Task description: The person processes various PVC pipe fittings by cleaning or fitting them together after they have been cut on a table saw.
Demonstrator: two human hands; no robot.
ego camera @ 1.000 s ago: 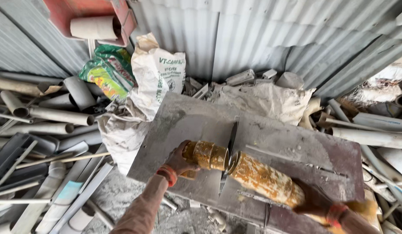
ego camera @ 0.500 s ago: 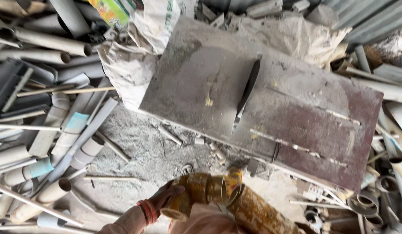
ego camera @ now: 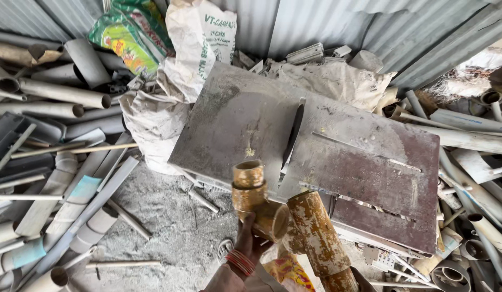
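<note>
- Head view: the left hand (ego camera: 250, 238) comes up from the bottom edge, fingers curled tight around a yellowed pipe fitting (ego camera: 253, 203), a short elbow-like piece with a collar and an open end pointing up.
- Red bangles (ego camera: 240, 262) circle the wrist just below those fingers.
- Just right of the fingers, touching or nearly touching the fitting, stands a thicker stained pipe (ego camera: 316, 238), tilted, its cut end level with the fitting's lower mouth.
- The pipe runs down to the bottom edge; the right hand (ego camera: 362, 281) shows there only as a sliver at the pipe's lower end, so whether its fingers grip cannot be told.
- Beyond the fingertips lies a dusty table saw (ego camera: 370, 162), its metal top grey on the near-left and rusty brown on the far-right.
- The saw blade (ego camera: 292, 135) stands in its slot just above and right of the fitting's top, clear of it.
- Left of the fingers the ground (ego camera: 164, 227) is covered in grey dust with short offcuts.
- Farther left, grey pipes (ego camera: 56, 97) lie heaped in a loose pile.
- Up and left of the fingers lean a white sack (ego camera: 199, 40) and a green bag (ego camera: 132, 38) against a corrugated wall (ego camera: 327, 21).
- Right of the saw, more pipes (ego camera: 473, 140) lie stacked.
</note>
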